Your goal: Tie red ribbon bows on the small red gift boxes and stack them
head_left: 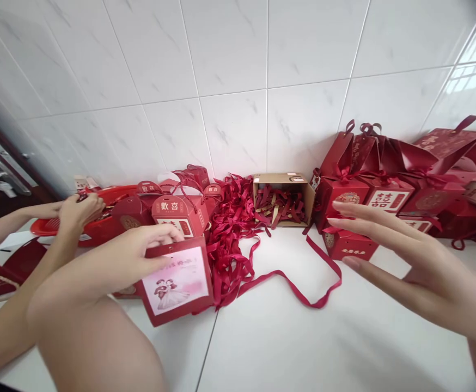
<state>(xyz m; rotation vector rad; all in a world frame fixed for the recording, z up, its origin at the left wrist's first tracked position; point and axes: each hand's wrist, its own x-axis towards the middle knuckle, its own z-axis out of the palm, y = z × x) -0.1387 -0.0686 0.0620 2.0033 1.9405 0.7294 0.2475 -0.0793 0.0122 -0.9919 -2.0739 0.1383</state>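
Note:
My left hand (134,257) is closed on the top edge of a red gift box (177,283) with a pink picture of a couple on its front, holding it upright on the white tiled floor. My right hand (397,256) hovers open to the right, fingers stretched out and pointing left, holding nothing. It is just in front of a small red box (346,245). A long red ribbon (299,291) trails across the floor between my hands.
Another person's hands (80,209) work over a red plastic basket (99,226) at the left. Behind it stand finished red handled boxes (178,212), a ribbon heap (230,228) and a cardboard box of ribbons (282,204). Stacked red gift boxes (389,185) line the wall at right.

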